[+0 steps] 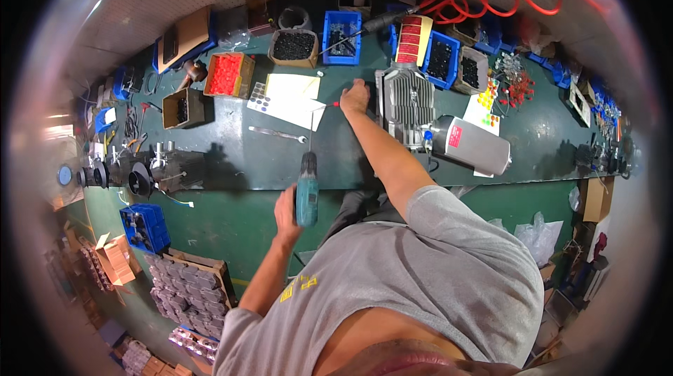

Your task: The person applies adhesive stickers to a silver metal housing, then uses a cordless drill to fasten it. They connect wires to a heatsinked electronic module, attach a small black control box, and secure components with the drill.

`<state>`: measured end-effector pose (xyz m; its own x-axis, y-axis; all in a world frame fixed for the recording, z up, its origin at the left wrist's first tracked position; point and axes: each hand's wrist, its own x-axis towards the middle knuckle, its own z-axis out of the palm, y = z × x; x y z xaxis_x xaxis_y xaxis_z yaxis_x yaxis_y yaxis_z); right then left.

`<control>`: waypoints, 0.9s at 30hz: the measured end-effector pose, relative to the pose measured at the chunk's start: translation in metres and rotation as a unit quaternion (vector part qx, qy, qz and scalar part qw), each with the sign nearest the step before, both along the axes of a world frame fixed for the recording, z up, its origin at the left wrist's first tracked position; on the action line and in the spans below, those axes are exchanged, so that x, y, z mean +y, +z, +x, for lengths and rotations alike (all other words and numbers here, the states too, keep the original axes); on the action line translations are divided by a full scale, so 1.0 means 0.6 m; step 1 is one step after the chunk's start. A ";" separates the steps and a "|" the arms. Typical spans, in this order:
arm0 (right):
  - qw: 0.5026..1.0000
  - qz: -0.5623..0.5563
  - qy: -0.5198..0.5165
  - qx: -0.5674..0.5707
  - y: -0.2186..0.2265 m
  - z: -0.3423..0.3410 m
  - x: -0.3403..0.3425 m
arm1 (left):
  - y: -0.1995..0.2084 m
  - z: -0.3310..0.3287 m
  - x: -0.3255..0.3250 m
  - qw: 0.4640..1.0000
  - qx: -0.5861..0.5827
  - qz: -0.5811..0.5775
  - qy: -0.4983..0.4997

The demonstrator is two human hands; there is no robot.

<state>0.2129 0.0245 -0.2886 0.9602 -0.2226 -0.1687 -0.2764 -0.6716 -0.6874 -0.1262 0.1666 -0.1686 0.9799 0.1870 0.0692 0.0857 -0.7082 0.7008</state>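
My left hand (286,213) is wrapped around the grip of a teal and black cordless drill (306,197). The drill's long thin bit points away from me, over the bench toward a white sheet (287,89). Out over the bench, my right hand (356,98) has its fingers curled in; what they hold, if anything, is hidden. A small red piece (336,104) with a thin shaft shows just left of that hand. To its right stands a finned grey metal housing (406,103), and a silver cylindrical motor body (471,145) lies beside the housing. A wrench (278,134) rests left of the drill bit.
Along the back stand a box of red parts (228,74), a box of black parts (294,46) and blue bins (342,38). A coiled red hose (484,1) hangs above. Dark cylindrical assemblies (165,169) occupy the bench's left end. Plastic bags (538,236) lie at lower right.
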 end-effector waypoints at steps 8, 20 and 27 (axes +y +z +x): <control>0.997 -0.051 -0.034 0.050 -0.037 0.076 -0.011 | 0.031 -0.131 -0.017 0.979 0.094 -0.094 0.153; 0.913 0.384 0.140 0.012 0.218 -0.063 -0.040 | 0.013 -0.054 -0.001 0.959 0.124 -0.179 0.181; 0.825 0.542 0.005 0.158 0.323 -0.219 -0.271 | 0.152 0.052 -0.050 0.988 0.020 -0.150 -0.011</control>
